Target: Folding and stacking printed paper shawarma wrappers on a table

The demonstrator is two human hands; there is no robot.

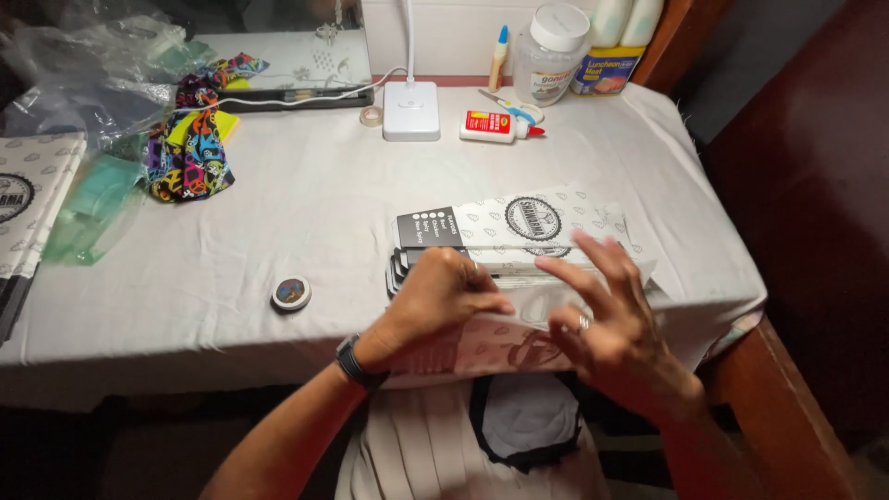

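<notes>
— Where are our hands?
— Our left hand is closed on a printed paper sheet at the table edge; our right hand, fingers spread, presses it beside the stack.

The surface wears a matt white cloth, faintly creased, over a polished reddish wood frame at four o'clock. The printed sheets under the hands look like thin matt paper. At twelve o'clock the lamp base is smooth white plastic, and at ten o'clock lie clear crinkled plastic bags, glossy.
</notes>
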